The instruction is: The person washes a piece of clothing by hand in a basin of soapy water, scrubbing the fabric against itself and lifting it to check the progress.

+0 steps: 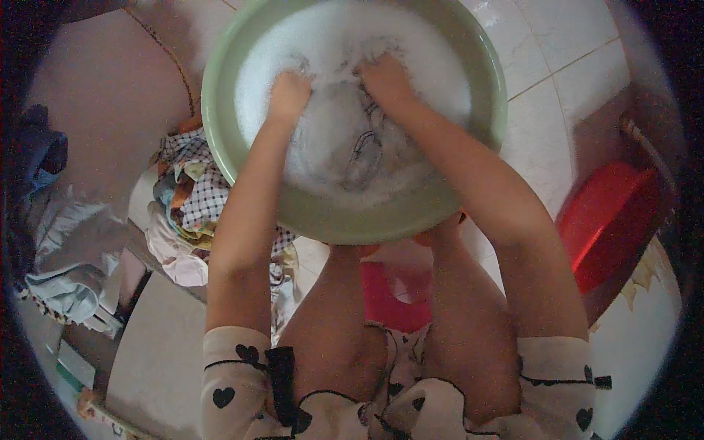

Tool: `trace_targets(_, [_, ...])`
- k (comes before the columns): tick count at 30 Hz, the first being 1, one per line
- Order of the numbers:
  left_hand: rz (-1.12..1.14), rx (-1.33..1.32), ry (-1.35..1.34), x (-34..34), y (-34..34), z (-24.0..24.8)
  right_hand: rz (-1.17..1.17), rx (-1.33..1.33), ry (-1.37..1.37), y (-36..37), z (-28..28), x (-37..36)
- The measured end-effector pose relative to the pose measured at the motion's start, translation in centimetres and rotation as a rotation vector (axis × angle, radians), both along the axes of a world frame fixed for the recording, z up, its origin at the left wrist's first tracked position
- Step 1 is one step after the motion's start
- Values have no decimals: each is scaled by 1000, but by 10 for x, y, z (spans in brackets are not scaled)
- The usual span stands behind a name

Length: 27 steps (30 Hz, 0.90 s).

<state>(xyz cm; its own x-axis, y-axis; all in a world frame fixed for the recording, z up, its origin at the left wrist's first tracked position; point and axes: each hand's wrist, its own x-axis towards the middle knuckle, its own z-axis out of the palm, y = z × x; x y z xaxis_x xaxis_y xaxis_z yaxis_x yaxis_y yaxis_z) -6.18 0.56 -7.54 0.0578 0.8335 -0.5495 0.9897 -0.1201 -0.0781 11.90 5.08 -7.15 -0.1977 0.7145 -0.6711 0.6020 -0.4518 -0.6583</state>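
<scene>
A large green basin (352,224) full of white suds (429,73) stands in front of my knees. Both my hands are in it, wrists above the foam. My left hand (291,94) is curled at the left of the middle, its fingertips sunk in the suds. My right hand (385,79) is curled a little farther off to the right. Pale wet cloth with dark marks shows through the foam at the fingers of both hands. Between and nearer than the hands, more whitish wet cloth with dark lines (359,150) lies in the soapy water.
Left of the basin lies a heap of clothes with a checked cloth (204,202). Farther left are a light grey garment (70,257) and dark blue clothing (44,150). A red basin (605,213) leans at the right on the tiled floor (543,132). Something pink (396,293) shows between my legs.
</scene>
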Motion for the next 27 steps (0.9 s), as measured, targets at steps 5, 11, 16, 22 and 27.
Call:
trace_targets(5, [533, 673, -584, 54, -20, 61, -389, -254, 394, -7, 1, -2])
trace_targets(11, [512, 449, -699, 101, -44, 128, -598, -790, 899, -20, 104, 5])
trace_targets(16, [623, 470, -799, 71, -1, 100, -674, -610, 757, -33, 78, -7])
trace_targets(22, [325, 532, -824, 112, -27, 123, -541, -859, 931, -43, 15, 23])
trace_targets(27, [683, 398, -1018, 88, -45, 130, -457, -601, 487, -16, 79, 15])
